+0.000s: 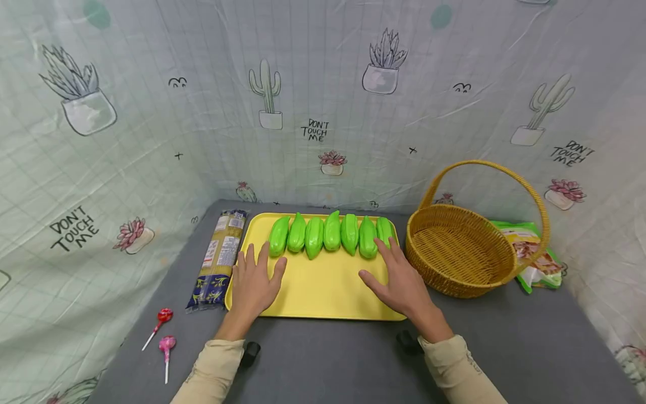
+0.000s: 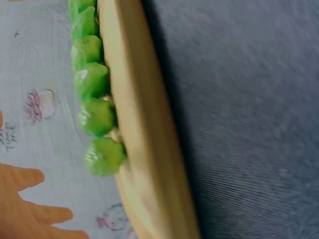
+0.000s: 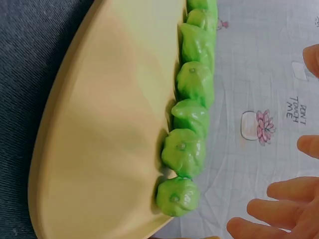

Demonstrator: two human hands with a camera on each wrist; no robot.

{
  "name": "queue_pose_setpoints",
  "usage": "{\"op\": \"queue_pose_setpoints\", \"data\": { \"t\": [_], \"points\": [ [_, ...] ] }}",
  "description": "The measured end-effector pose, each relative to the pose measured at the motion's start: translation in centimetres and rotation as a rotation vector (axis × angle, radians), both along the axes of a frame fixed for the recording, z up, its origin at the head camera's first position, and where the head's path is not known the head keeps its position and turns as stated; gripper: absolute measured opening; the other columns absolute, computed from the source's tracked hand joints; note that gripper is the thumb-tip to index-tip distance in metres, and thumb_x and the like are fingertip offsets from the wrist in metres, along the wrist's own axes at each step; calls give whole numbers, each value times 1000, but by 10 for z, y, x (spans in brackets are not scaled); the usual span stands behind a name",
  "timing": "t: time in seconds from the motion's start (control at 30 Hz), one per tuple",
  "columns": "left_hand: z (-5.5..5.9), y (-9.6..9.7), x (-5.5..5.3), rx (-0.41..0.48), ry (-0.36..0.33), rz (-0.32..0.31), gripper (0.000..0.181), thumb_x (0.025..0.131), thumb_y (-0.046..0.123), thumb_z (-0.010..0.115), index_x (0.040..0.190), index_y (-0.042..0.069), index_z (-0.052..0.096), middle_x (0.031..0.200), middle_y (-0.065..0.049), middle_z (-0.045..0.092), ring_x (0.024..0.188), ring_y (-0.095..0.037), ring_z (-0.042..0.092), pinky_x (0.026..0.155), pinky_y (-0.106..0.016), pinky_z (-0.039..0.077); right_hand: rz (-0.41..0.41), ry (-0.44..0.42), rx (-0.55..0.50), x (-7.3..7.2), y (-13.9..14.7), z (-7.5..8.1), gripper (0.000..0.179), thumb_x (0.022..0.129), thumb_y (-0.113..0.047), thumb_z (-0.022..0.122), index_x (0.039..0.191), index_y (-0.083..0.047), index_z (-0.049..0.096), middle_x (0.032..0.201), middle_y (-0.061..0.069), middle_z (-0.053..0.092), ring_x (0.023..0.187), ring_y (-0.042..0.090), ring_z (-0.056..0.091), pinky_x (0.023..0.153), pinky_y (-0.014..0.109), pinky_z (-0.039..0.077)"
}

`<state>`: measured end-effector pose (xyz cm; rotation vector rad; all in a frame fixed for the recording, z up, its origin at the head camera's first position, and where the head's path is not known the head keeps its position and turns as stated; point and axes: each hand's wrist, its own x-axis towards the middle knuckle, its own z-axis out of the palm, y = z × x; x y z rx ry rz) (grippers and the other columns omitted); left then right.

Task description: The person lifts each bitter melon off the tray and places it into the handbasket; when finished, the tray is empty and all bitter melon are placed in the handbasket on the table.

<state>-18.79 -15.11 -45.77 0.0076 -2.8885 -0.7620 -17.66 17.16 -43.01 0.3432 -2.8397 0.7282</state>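
Observation:
Several glossy green, ribbed, pepper-like vegetables [image 1: 331, 233] lie side by side in a row along the far side of a yellow tray [image 1: 323, 292]. My left hand [image 1: 256, 283] hovers over the tray's left part with fingers spread, holding nothing. On the other side my right hand [image 1: 406, 286] is spread too, its fingertips near the rightmost vegetables; whether they touch cannot be told from the head view. In the right wrist view the fingers [image 3: 279, 211] appear apart from the green row [image 3: 192, 84]. Part of the left hand [image 2: 30, 204] shows in the left wrist view.
A woven basket [image 1: 461, 289] with a tall handle stands right of the tray, a green and white packet [image 1: 537, 258] behind it. To the left lie a long clear-and-blue bag [image 1: 218, 258], a red lollipop [image 1: 164, 315] and a pink lollipop [image 1: 167, 343]. A printed cloth [image 1: 313, 73] hangs behind.

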Motion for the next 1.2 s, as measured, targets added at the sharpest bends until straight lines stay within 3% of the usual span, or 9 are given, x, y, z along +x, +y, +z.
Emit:
{"op": "queue_pose_setpoints", "data": {
  "t": [0.27, 0.57, 1.0, 1.1, 1.2],
  "points": [
    [-9, -13, -17, 119, -33, 21, 74, 106, 60, 30, 160, 10, 30, 164, -32, 22, 154, -53, 14, 122, -71, 15, -33, -41, -5, -15, 7, 2, 85, 95, -59, 59, 162, -17, 29, 167, 28, 23, 139, 53, 46, 102, 72, 44],
    [-14, -24, -38, 239, -47, 45, 78, 105, 63, 24, 159, 7, 30, 162, -30, 27, 152, -49, 21, 121, -67, 23, -39, -54, -35, -31, 17, -2, 85, 97, -50, 64, 162, -11, 27, 165, 30, 24, 141, 53, 43, 104, 69, 44],
    [-24, -32, -52, 327, -44, 117, 77, 106, 59, 23, 159, 4, 30, 161, -29, 28, 150, -49, 26, 121, -65, 25, -44, -46, -107, -53, 18, -21, 72, 103, -38, 58, 160, -6, 30, 162, 25, 36, 143, 48, 43, 112, 65, 40],
    [-26, -37, -56, 347, -37, 134, 75, 107, 56, 24, 158, 2, 32, 160, -30, 31, 149, -49, 29, 121, -64, 27, -65, -55, -135, -62, 17, -26, 69, 103, -36, 57, 159, -5, 32, 160, 26, 39, 137, 49, 50, 110, 64, 43],
    [-27, -40, -58, 370, -38, 145, 74, 107, 56, 23, 157, 1, 33, 160, -30, 32, 148, -49, 30, 121, -64, 27, -105, -79, -144, -71, 15, -31, 67, 104, -35, 55, 158, -4, 33, 159, 27, 39, 139, 49, 48, 112, 64, 41]
  ]
}}
